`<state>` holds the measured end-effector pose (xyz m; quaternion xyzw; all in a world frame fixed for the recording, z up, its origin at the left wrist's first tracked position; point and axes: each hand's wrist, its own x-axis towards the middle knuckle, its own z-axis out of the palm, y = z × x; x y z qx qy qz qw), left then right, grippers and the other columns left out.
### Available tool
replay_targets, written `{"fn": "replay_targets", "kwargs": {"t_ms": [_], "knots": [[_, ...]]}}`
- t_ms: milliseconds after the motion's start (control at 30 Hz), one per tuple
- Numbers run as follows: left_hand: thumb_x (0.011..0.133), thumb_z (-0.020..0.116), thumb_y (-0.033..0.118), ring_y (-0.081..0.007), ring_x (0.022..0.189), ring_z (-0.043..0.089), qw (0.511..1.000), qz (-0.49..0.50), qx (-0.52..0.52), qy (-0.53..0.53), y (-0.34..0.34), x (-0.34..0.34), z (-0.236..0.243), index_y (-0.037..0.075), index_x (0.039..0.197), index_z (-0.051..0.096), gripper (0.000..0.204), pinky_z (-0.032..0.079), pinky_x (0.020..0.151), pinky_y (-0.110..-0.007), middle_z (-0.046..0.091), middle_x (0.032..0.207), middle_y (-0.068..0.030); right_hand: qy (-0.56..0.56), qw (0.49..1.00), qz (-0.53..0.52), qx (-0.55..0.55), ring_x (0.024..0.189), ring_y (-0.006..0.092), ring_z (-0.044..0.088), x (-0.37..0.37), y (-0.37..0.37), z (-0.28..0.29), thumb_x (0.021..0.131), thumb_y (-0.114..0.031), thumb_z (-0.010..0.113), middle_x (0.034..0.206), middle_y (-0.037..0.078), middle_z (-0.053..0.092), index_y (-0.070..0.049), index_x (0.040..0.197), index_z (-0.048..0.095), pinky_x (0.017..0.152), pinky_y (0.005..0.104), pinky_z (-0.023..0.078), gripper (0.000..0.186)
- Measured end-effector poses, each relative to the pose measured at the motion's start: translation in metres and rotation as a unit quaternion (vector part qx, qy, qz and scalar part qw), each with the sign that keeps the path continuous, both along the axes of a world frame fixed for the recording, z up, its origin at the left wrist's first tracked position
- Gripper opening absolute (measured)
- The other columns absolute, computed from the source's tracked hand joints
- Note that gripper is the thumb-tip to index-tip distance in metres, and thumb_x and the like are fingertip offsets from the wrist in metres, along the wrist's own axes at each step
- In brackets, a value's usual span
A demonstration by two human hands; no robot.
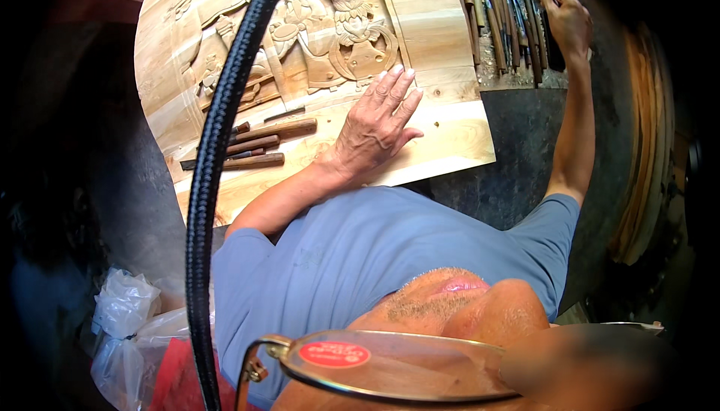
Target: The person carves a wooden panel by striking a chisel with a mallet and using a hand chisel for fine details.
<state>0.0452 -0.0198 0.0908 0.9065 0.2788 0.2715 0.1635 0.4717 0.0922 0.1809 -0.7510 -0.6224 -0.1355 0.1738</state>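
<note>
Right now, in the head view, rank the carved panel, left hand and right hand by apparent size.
1. Carved panel
2. Left hand
3. Right hand, nearer the picture's edge

Left hand [377, 127] palm down, fingers extended, thumb apart, right hand [568, 27] gripping, right arm [574, 126] outstretched

A pale-lettered red oval sticker [334, 355] sits on the eyeglass lens [427, 370].
</note>
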Motion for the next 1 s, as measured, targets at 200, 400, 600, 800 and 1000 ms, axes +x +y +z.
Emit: {"fn": "replay_targets", "kwargs": {"t_ms": [200, 400, 600, 800, 1000], "knots": [[0.09, 0.071, 0.051, -0.0437, 0.146, 0.039, 0.997, -0.024, -0.072, 0.031, -0.009, -0.006, -0.019, -0.006, 0.143, 0.051, 0.08, 0.029, 0.124, -0.051, 0.045, 0.154, -0.0274, -0.019, 0.99, -0.022, -0.141, 0.081, 0.0156, 0.074, 0.072, 0.08, -0.021, 0.098, -0.044, 0.067, 0.09, 0.0, 0.078, -0.027, 0.126, 0.076, 0.074, 0.0354, 0.056, 0.034], [0.091, 0.071, 0.052, -0.0405, 0.145, 0.042, 0.997, -0.025, -0.07, 0.029, -0.006, -0.004, -0.019, -0.004, 0.144, 0.051, 0.079, 0.032, 0.123, -0.05, 0.048, 0.152, -0.0256, -0.041, 0.976, -0.027, -0.212, 0.068, 0.0097, 0.066, 0.067, 0.113, -0.01, 0.099, -0.043, 0.067, 0.086, -0.001, 0.076, -0.022, 0.126, 0.075, 0.062, 0.0311, 0.052, 0.035], [0.092, 0.068, 0.05, -0.0441, 0.142, 0.045, 0.998, -0.038, -0.036, 0.02, -0.003, -0.007, -0.028, -0.006, 0.133, 0.058, 0.07, 0.033, 0.122, -0.051, 0.05, 0.147, -0.0297, -0.082, 0.968, -0.007, -0.236, 0.083, 0.0153, 0.073, 0.054, 0.117, -0.01, 0.099, -0.042, 0.065, 0.096, 0.005, 0.077, -0.02, 0.127, 0.074, 0.068, 0.0338, 0.055, 0.037], [0.093, 0.07, 0.046, -0.0419, 0.139, 0.049, 0.999, -0.041, -0.015, 0.01, -0.005, -0.008, -0.027, -0.002, 0.135, 0.059, 0.065, 0.039, 0.119, -0.051, 0.052, 0.147, -0.026, -0.15, 0.986, 0.035, -0.063, 0.097, 0.0172, 0.076, 0.017, 0.049, -0.012, 0.102, -0.047, 0.061, 0.103, 0.004, 0.079, -0.031, 0.13, 0.073, 0.081, 0.0346, 0.057, 0.035], [0.098, 0.064, 0.043, -0.0332, 0.138, 0.053, 0.991, -0.04, 0.076, -0.107, -0.001, 0.036, -0.021, 0.005, 0.143, 0.054, 0.059, 0.043, 0.117, -0.048, 0.055, 0.149, -0.0167, 0.227, 0.949, 0.196, -0.094, 0.071, 0.0011, 0.062, -0.08, -0.083, -0.001, 0.096, -0.01, 0.074, 0.097, -0.002, 0.079, -0.02, 0.13, 0.074, 0.058, 0.0204, 0.046, 0.036]]}}
